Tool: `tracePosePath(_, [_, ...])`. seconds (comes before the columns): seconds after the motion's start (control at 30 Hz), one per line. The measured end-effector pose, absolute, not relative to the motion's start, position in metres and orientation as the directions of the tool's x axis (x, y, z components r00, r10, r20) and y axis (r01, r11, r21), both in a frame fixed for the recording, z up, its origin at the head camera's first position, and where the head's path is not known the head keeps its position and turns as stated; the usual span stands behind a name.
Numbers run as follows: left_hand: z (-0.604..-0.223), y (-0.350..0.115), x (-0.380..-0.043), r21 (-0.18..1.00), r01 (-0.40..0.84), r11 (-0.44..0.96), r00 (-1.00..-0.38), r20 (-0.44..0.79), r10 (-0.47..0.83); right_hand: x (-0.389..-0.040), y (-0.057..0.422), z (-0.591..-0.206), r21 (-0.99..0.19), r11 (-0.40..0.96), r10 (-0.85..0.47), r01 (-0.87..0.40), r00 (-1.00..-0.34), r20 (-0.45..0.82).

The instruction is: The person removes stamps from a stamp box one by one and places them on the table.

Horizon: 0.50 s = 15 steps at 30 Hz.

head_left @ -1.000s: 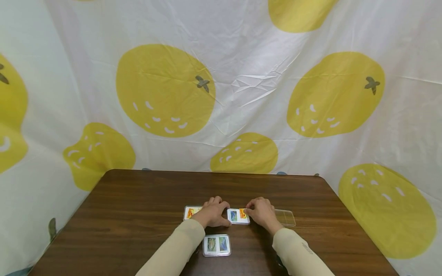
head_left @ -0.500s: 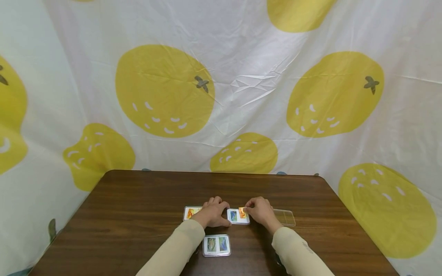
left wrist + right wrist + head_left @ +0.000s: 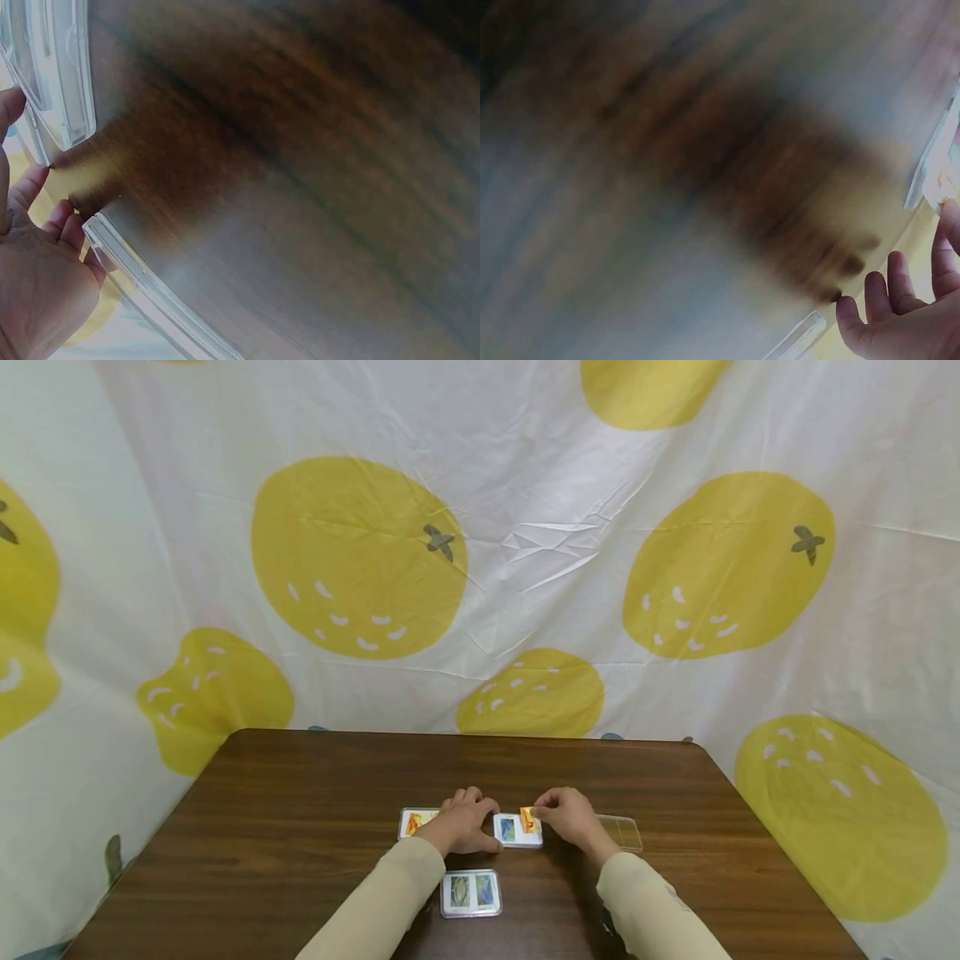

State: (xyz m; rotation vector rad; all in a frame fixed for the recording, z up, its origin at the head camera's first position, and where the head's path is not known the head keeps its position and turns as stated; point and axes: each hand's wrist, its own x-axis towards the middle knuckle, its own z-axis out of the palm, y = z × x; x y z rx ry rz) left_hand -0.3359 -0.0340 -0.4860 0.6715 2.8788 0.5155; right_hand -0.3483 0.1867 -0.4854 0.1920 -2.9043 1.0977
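A clear plastic case (image 3: pixel 517 842) with a white insert and a small blue-green picture lies between the two hands. My left hand (image 3: pixel 467 822) holds it by its left end, thumb at the near edge and index finger at the far one. In the left wrist view the case (image 3: pixel 79 90) is at upper left, close to the thumb and index finger. My right hand (image 3: pixel 567 817) pinches a small orange-yellow picture card (image 3: pixel 528 819), which stands tilted over the right half of the case. In the right wrist view the other fingers (image 3: pixel 901 285) are spread.
A similar case with an orange picture (image 3: pixel 413 822) lies at left, partly behind the left hand. Nearer the person rests a case with two green-blue pictures (image 3: pixel 471 893). An undecorated clear plastic piece (image 3: pixel 622 833) lies at right on the brown table (image 3: pixel 330 785), before a fruit-print cloth (image 3: pixel 525 610).
The orange-yellow card has moved slightly up and away from the case's right half, with the right hand pinching it. The left hand and the case have stayed in place.
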Motion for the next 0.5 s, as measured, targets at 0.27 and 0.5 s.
tracePosePath(0.27, [-0.486, -0.034, -0.336, 0.361, 0.397, 0.844, -0.891, -0.069, 0.449, -0.349, 0.192, -0.479, -0.675, 0.726, -0.107, -0.129, -0.992, 0.073])
tracePosePath(0.5, [-0.484, -0.033, -0.335, 0.361, 0.397, 0.844, -0.890, -0.072, 0.450, -0.349, 0.198, -0.476, -0.697, 0.708, -0.103, -0.117, -0.993, 0.062])
